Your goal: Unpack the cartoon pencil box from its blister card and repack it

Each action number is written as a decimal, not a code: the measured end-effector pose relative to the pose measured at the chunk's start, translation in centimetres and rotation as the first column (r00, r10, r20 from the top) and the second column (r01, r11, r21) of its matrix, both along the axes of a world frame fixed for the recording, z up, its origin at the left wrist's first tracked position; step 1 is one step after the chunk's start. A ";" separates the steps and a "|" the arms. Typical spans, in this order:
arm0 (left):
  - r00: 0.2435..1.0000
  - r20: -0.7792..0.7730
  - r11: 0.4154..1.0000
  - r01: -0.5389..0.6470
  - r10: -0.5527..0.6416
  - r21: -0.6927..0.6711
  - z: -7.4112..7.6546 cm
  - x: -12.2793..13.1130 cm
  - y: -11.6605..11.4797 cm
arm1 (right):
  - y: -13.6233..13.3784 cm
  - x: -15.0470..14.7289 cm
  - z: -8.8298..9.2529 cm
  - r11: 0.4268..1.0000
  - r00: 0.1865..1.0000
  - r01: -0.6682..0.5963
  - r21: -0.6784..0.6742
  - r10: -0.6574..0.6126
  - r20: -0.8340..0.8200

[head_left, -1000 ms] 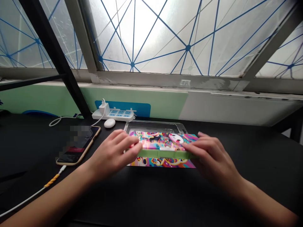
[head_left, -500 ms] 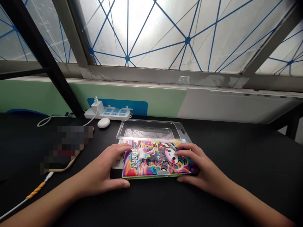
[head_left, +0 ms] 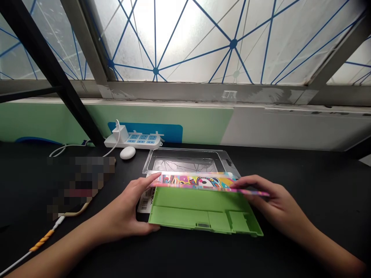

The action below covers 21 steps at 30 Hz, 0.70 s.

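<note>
A flat green plastic case (head_left: 203,211) lies open on the black desk (head_left: 304,181), its empty compartments showing. Its colourful cartoon-printed lid (head_left: 199,180) stands tilted up along the far edge. My left hand (head_left: 130,210) grips the case's left end, thumb at the front corner and fingers up by the lid. My right hand (head_left: 272,202) pinches the lid's right edge and holds it raised. A white printed card (head_left: 145,200) with a barcode lies under the case's left end.
A clear plastic blister tray (head_left: 185,162) lies just behind the case. Further back left are a white power strip (head_left: 136,141) with a charger, a small white oval object (head_left: 127,153) and cables. A blurred phone (head_left: 78,181) lies at the left, its cable (head_left: 40,241) running to the near edge.
The closed case was set flat on the desk, then its printed lid was swung up and back, exposing the green inside. My right hand moved to the lid's right edge.
</note>
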State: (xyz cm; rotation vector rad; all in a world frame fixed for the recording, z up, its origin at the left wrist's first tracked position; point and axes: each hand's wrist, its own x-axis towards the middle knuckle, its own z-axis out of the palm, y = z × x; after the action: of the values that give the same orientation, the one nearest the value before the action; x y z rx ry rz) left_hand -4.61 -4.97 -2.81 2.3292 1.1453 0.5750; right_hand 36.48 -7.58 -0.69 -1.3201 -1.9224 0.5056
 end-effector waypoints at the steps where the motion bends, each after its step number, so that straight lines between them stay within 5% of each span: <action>1: 1.000 -0.004 1.000 0.002 -0.002 -0.003 -0.1 0.0 -0.1 | 0.1 -0.1 0.0 0.998 0.998 0.060 -0.017 -0.061 -0.026; 8: 0.999 0.018 0.996 -0.050 0.051 -0.075 0.2 0.1 -0.5 | 0.3 -0.3 0.3 0.979 0.976 0.162 -0.122 -0.177 -0.124; 15: 0.999 0.036 0.989 0.010 -0.004 -0.149 1.4 -0.2 0.2 | 0.2 1.1 0.6 0.978 0.986 -0.163 -0.133 0.155 -0.066; 21: 0.998 0.050 0.987 -0.025 0.033 -0.157 1.8 0.2 -0.1 | -0.2 2.0 0.7 0.913 0.971 -0.195 -0.359 0.230 0.057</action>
State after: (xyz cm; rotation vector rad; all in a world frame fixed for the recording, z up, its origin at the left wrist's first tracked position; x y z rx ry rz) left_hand -4.46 -5.05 -1.02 2.1560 1.1594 0.5333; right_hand 38.44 -7.82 0.06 -1.3789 -2.1414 0.9473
